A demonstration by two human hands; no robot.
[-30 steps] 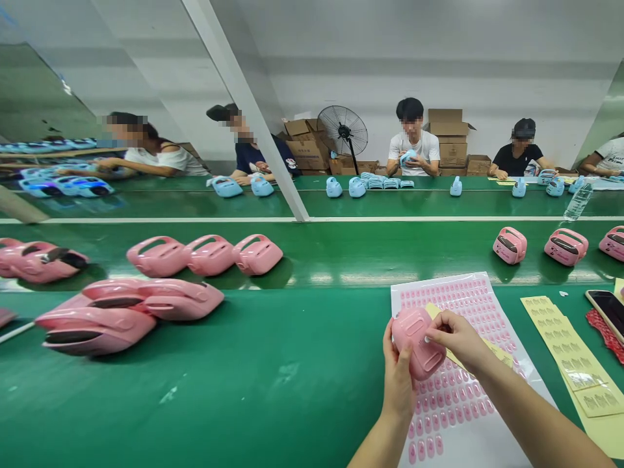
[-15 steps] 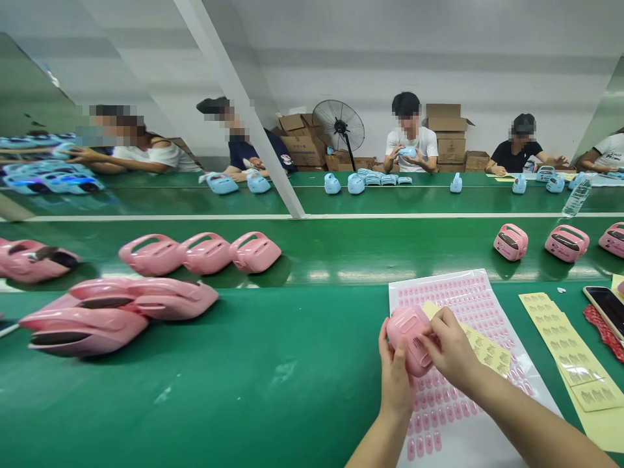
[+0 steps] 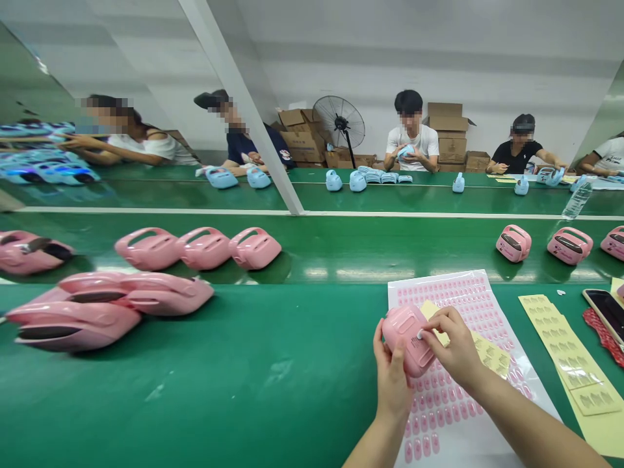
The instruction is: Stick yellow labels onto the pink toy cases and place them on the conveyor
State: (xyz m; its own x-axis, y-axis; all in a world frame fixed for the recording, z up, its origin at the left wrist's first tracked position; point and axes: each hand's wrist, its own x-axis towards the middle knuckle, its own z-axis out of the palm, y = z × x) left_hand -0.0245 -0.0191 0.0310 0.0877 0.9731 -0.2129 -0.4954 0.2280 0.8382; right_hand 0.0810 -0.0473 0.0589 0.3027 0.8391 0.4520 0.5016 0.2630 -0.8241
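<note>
Head view: the left hand (image 3: 392, 383) covers the near side of the pink shell (image 3: 407, 328), so that flank is hidden. Both forearms run out of the bottom edge. A small pale spot shows at the right hand (image 3: 455, 351) fingertips, too small to identify.

The left hand rises from below, palm turned inward, and its grip is closed around the shell, thumb on the near-left edge. The right hand comes in from the right, wrist bent. Its thumb and forefinger are pinched shut against the shell's upper face.

The shell is held in the air, its grooved face toward the camera. Its long axis slants from far-left to near-right.

Directly beneath the grip lies a white sticker sheet (image 3: 470, 296) on the green desk (image 3: 273, 377), and yellow strips (image 3: 570, 354) lie to the right of it. More pink shells (image 3: 205, 247) sit well left of the grip.
</note>
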